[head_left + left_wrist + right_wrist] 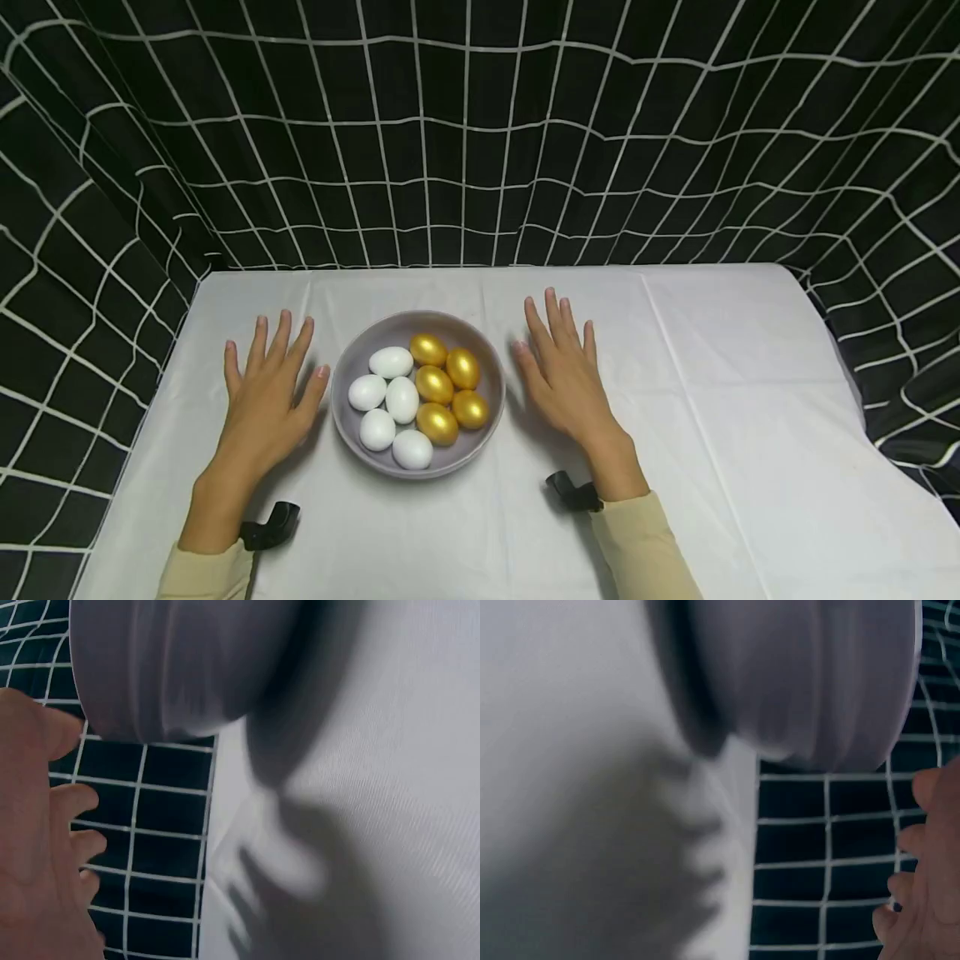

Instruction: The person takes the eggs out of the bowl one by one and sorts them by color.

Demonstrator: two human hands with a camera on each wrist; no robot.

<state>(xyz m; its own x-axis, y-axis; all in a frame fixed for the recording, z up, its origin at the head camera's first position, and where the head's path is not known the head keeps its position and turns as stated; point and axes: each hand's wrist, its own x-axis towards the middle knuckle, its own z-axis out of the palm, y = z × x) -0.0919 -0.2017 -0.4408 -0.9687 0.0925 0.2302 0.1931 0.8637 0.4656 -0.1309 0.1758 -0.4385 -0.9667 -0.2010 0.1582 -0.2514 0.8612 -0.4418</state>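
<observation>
Grey bowl (491,392), 10 eggs, between flat hands; checked curtain (480,125) behind.

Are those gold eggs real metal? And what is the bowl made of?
The gold eggs look like plastic or painted eggs with a metallic coat rather than solid metal: each shows one bright glint on an even, smooth skin, but I cannot be sure. The white eggs look matte, maybe plastic. The grey bowl seems to be glazed ceramic or hard plastic, with a smooth, softly shiny rim.
</observation>
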